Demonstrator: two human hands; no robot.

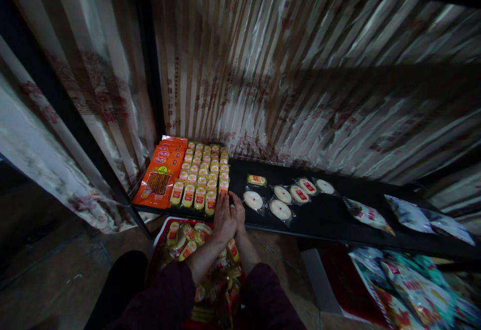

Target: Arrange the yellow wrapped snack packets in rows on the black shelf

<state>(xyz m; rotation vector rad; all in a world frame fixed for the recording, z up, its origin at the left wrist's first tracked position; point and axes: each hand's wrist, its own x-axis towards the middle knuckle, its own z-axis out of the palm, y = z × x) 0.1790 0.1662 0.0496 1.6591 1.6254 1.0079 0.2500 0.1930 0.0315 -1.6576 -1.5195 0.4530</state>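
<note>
My left hand (pixel 224 221) and my right hand (pixel 238 211) are close together at the front edge of the black shelf (pixel 311 215). Between their fingertips is a small yellow wrapped cake (pixel 223 188) with a red and white label, at the front of the rightmost row. Both hands are closed around its lower end, and the fingers partly cover it. To their left, similar wrapped cakes (pixel 199 197) stand in tight rows. Below my forearms, a red tray (pixel 155 250) holds more wrapped cakes lying in a jumble.
Orange snack bags (pixel 160 172) lie left of the rows. Further right are a single wrapped cake (pixel 256 180), several round white packets (pixel 280 210) and shiny bags (pixel 370 215). A box with a red inside (pixel 343 285) and more bags (pixel 417 285) sit below. A dark post (pixel 148 44) rises behind.
</note>
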